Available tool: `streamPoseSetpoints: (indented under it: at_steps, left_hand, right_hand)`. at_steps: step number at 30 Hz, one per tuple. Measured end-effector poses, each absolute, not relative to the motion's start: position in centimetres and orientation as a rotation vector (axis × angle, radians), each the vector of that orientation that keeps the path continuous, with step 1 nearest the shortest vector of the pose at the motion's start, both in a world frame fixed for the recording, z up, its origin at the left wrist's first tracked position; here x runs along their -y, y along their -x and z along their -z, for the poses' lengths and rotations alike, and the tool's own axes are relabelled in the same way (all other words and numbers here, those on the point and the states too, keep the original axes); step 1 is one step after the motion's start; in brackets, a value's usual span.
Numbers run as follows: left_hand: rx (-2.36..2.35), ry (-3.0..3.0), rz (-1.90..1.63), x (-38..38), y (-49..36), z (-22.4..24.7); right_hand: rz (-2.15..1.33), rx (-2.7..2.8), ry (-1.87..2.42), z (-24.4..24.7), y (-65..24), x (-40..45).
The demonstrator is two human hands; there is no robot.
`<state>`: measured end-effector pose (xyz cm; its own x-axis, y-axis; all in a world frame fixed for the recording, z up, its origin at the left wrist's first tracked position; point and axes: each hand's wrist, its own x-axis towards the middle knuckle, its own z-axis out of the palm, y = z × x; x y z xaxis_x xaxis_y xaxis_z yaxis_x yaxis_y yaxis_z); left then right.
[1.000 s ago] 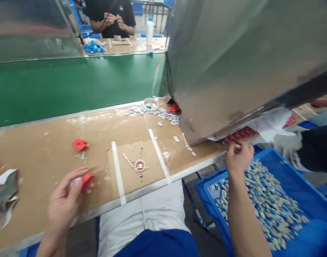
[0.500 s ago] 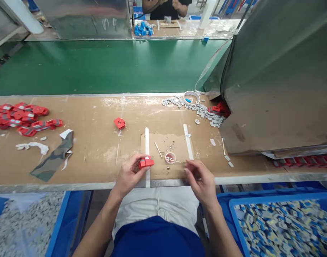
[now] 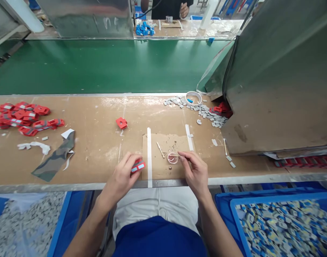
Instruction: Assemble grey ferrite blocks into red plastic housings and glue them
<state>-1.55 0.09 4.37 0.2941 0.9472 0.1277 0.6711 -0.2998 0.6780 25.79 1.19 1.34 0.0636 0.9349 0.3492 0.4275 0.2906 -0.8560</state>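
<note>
My left hand (image 3: 124, 173) is closed around a red toy car (image 3: 138, 166) with pale blue windows, held low over the table's near side. Between the thumb and fingers of my right hand (image 3: 194, 169) is a thin cotton swab (image 3: 176, 155). Its far end reaches into a small round dish (image 3: 169, 161), where the tip is hard to make out. Another cotton swab (image 3: 160, 150) lies left of the dish on a taped-down cardboard sheet (image 3: 159, 171).
Several red cars (image 3: 26, 116) are heaped at the left, near a camouflage strip (image 3: 55, 157). A single red part (image 3: 121, 123) lies mid-table. Grey pieces (image 3: 205, 113) and a tape roll (image 3: 193, 93) sit by the metal housing (image 3: 276, 89). Across the green belt (image 3: 107, 67) is another person.
My right hand has moved left and taken hold of the swab in the dish. My left hand has drawn slightly left, turning the car so its windows show.
</note>
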Motion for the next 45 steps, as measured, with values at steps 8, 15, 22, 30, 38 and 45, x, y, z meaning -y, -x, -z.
streamPoseSetpoints:
  at_steps: [8,15,22,30,38,45]
  left_hand:
    - [-1.190,-1.962,-0.952,-0.1,-1.9,-2.3]
    - [-1.234,-1.861,-0.973,-0.1,-2.4,-1.3]
    - [-1.199,-1.919,-0.980,-0.1,-2.3,-1.2]
    - [-1.205,-1.909,-0.957,-0.1,-2.2,-1.0]
    - [-1.200,-1.885,-0.958,-0.2,-2.3,-1.4]
    - [-1.194,-1.876,-0.967,-0.2,-2.1,-1.4]
  right_hand:
    - [-0.790,1.116,1.381,0.3,-26.0,-0.2]
    - [-0.766,1.162,1.292,-1.8,-24.4,1.8]
    - [-0.658,1.516,1.171,-3.1,-22.0,1.5]
    - [-0.600,1.602,1.205,-3.0,-22.1,1.2]
    - [-0.739,1.527,1.178,-2.8,-22.0,1.5]
    - [-0.544,1.401,1.322,-2.0,-25.0,0.6]
